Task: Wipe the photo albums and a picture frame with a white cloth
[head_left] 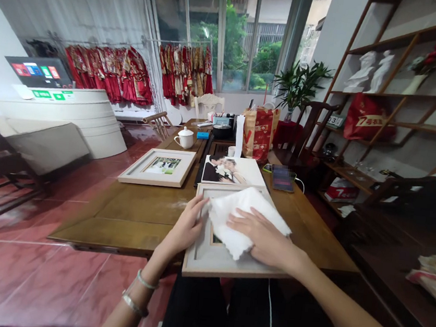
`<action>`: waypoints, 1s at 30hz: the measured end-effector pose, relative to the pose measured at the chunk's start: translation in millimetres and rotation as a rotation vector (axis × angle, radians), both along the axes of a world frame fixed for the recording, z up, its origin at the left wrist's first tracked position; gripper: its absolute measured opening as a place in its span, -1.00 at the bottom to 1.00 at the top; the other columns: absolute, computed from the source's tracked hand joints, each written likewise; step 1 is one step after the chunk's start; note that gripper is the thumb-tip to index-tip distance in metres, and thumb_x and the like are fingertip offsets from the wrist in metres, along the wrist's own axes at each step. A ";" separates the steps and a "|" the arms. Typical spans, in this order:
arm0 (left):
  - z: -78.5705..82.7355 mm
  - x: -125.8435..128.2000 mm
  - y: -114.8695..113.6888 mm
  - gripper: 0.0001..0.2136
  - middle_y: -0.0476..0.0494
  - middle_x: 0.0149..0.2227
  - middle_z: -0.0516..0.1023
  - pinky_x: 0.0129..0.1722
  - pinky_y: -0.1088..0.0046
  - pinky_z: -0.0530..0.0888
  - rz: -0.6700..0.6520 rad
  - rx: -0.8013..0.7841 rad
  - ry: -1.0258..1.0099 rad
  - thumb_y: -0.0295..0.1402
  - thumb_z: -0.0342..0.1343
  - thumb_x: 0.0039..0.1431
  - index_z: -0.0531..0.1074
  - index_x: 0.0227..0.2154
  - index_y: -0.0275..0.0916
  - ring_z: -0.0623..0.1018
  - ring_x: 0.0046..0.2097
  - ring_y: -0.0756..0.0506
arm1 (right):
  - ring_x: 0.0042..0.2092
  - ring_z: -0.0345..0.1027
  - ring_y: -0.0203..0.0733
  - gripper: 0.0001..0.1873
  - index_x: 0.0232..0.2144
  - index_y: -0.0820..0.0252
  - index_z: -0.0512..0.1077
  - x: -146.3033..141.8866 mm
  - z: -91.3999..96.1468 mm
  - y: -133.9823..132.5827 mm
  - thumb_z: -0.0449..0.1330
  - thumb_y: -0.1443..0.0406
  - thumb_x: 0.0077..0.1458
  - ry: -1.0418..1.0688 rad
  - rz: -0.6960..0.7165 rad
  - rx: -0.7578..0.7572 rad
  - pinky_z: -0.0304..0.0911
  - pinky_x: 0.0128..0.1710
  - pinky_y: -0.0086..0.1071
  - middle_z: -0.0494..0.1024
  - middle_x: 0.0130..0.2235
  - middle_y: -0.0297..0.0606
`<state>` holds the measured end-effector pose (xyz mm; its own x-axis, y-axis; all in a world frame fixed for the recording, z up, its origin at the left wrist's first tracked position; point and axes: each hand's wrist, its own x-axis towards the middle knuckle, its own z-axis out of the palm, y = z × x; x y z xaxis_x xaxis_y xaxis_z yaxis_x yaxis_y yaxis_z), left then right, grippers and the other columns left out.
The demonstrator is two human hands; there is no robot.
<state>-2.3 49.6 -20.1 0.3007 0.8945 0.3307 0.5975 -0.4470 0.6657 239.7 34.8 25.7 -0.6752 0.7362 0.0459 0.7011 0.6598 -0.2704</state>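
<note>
A light-coloured picture frame (229,271) lies before me, its near edge jutting past the table's front edge. My left hand (189,220) grips the frame's left side, fingers curled at the border. Spread over the frame's face is a white cloth (229,217), which hides most of the picture. My right hand (255,233) rests on this cloth with its fingers stretched out flat. Just beyond lies a wedding photo print (248,172). To the left, a second picture frame (157,178) lies flat with a small picture in it.
On the wooden table (117,215) stand a white lidded cup (185,138), a blue box (203,135) and a red-and-tan paper bag (258,134). A phone (283,179) with a white cable lies at the right. Dark wooden chairs and a shelf (402,98) stand beyond it.
</note>
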 end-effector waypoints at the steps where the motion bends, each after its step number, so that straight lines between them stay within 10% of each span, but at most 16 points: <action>1: -0.3 1.7 -0.4 -0.53 -0.26 0.24 0.09 0.22 0.17 0.06 0.070 0.002 -0.071 -0.54 -0.03 0.06 0.25 0.08 -0.25 0.06 0.28 -0.18 | 0.26 -0.14 -0.12 -0.18 0.13 0.16 0.21 -4.4 1.5 -3.8 0.00 0.56 -0.28 0.020 0.057 -0.023 -0.34 0.24 -0.08 0.21 0.19 -0.26; 4: -0.1 5.9 -2.1 -0.36 -0.36 0.26 0.00 0.12 0.19 0.26 0.329 -0.139 -0.399 -0.52 0.13 -0.07 0.13 0.14 -0.30 0.14 0.24 -0.27 | 0.24 -0.06 -0.16 -0.32 0.10 0.08 0.24 2.6 10.1 -17.4 0.04 0.50 -0.13 0.088 0.206 -0.130 -0.26 0.24 -0.13 0.29 0.15 -0.32; 8: 7.2 7.7 -6.3 -0.29 -0.43 0.03 0.40 -0.02 0.25 0.41 0.409 -0.480 -0.783 -0.48 0.25 -0.19 0.15 0.10 -0.40 0.46 0.02 -0.27 | 0.20 0.06 -0.18 -0.54 0.04 -0.02 0.33 51.2 14.4 -29.5 -0.02 0.40 0.10 0.198 0.195 -0.200 -0.11 0.22 -0.14 0.37 0.09 -0.33; 19: -11.9 -15.0 -16.7 -0.26 -0.22 -0.07 0.51 -0.16 0.33 0.51 0.436 -0.433 -0.940 -0.23 0.32 -0.29 0.19 0.04 -0.14 0.50 -0.03 -0.26 | 0.19 0.05 0.13 -0.54 -0.13 -0.15 0.47 136.0 -43.5 -19.8 0.21 0.31 -0.17 0.507 -0.459 -0.148 -0.26 0.25 0.02 0.41 0.05 -0.38; 23: 2.2 -41.3 -21.2 -0.18 -0.12 -0.03 0.51 -0.26 0.35 0.55 0.494 -0.498 -1.000 -0.24 0.34 -0.32 0.12 0.09 -0.03 0.56 -0.10 -0.25 | 0.24 -0.13 0.20 -0.19 0.04 -0.08 0.33 129.9 -35.5 -19.8 0.38 0.23 -0.38 0.648 -0.478 -0.269 -0.34 0.25 0.02 0.20 0.18 -0.37; 30: 42.5 -72.1 -7.4 -0.18 -0.10 -0.18 0.59 -0.40 0.39 0.56 0.477 -0.616 -0.988 -0.26 0.31 -0.26 0.12 0.15 -0.07 0.62 -0.27 -0.24 | 0.12 0.19 0.15 -0.22 0.15 0.04 0.18 27.9 -5.9 -21.8 0.19 -0.02 -0.12 1.044 -0.626 -0.713 0.22 0.05 -0.13 0.36 0.10 -0.14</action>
<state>-74.4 42.2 22.4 -0.2313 0.9316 -0.2806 -0.2579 0.2194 0.9409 267.6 13.0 19.8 -0.1193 0.9745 -0.1903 0.0954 -0.1795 -0.9791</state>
